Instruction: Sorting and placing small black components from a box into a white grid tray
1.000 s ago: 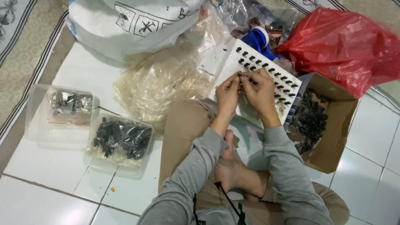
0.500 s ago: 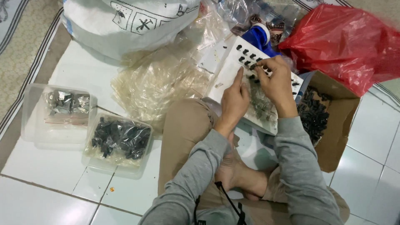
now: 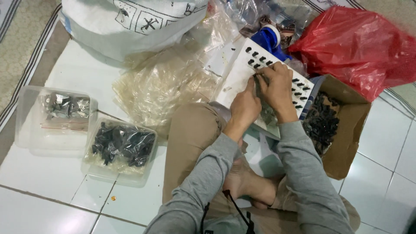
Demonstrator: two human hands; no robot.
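Home floor: tiles (image 3: 56,190), rug (image 3: 26,39)

Even indoor light – soft shadows, slight blur.

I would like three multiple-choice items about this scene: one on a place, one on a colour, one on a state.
1. Where is the cardboard box?
A. beside the person's right knee
B. on the white sack
C. inside a clear tub

2. What colour is the bag at top right?
A. green
B. red
C. yellow

3. What are both hands doing?
A. resting on the floor
B. holding the tubs
C. working on the white board

Key: 1 A, the box lies open on the tiles at the right. 2 B, it is shiny red plastic. 3 C, the left hand and right hand meet on the white board.
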